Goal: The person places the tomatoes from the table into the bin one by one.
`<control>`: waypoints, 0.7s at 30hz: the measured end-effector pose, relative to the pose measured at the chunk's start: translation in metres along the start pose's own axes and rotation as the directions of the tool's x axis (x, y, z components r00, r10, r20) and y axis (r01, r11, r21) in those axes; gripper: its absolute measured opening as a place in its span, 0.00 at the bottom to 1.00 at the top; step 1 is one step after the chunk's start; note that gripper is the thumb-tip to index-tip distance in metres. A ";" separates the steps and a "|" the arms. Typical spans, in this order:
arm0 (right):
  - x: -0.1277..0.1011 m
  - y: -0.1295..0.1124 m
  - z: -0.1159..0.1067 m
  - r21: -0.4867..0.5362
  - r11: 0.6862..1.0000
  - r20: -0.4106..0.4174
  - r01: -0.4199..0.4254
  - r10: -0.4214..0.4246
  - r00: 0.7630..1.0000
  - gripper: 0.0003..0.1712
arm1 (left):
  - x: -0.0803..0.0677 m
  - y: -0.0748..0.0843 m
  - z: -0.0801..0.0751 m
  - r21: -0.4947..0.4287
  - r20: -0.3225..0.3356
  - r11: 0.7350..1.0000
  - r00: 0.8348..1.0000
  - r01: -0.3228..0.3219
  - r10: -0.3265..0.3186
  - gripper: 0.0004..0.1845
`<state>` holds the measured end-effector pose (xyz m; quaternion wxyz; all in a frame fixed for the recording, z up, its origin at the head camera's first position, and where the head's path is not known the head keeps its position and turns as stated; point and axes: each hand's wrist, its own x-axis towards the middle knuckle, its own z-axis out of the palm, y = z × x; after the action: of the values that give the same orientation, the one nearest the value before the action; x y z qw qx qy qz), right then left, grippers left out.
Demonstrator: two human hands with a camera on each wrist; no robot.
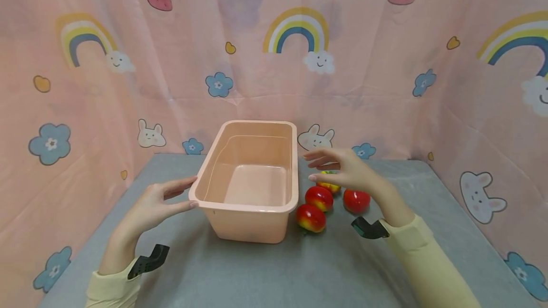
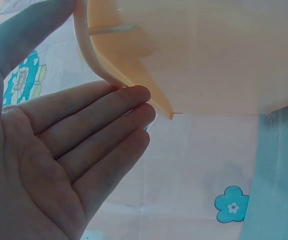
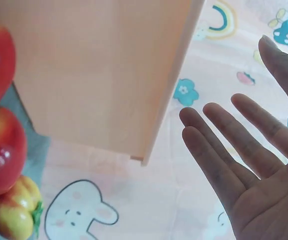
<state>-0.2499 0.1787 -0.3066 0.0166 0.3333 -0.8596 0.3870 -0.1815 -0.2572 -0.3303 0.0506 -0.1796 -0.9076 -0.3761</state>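
A peach-coloured plastic tub (image 1: 252, 226) stands upright on the table with nothing inside. At its near left corner, my left hand (image 1: 154, 206) rests thumb and fingertips on the rim. In the left wrist view, the fingers (image 2: 104, 120) of that hand lie straight along the rim's edge. My right hand (image 1: 347, 168) hovers beside the tub's right wall, fingers spread, holding nothing. Below it are two glossy red-and-yellow fruits (image 1: 311, 218), a rounder red fruit (image 1: 356, 201) and a ribbed yellow-and-red fruit (image 3: 16, 207) with a green stem, partly hidden by the hand in the head view.
The grey table (image 1: 325, 270) is backed and flanked by a pink curtain (image 1: 265, 94) printed with rainbows, rabbits and flowers. The fruits sit close together along the tub's right side. A black wrist mount (image 1: 147, 261) is on each sleeve.
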 end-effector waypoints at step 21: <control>-0.037 0.056 -0.005 -0.027 0.994 -0.077 -0.104 0.102 0.992 0.25 | 0.000 0.000 0.001 -0.004 -0.006 1.000 1.000 0.024 -0.024 0.32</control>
<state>-0.2547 0.2295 -0.3508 0.0343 0.2735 -0.8803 0.3862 -0.1811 -0.2568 -0.3313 0.0485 -0.1676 -0.9087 -0.3792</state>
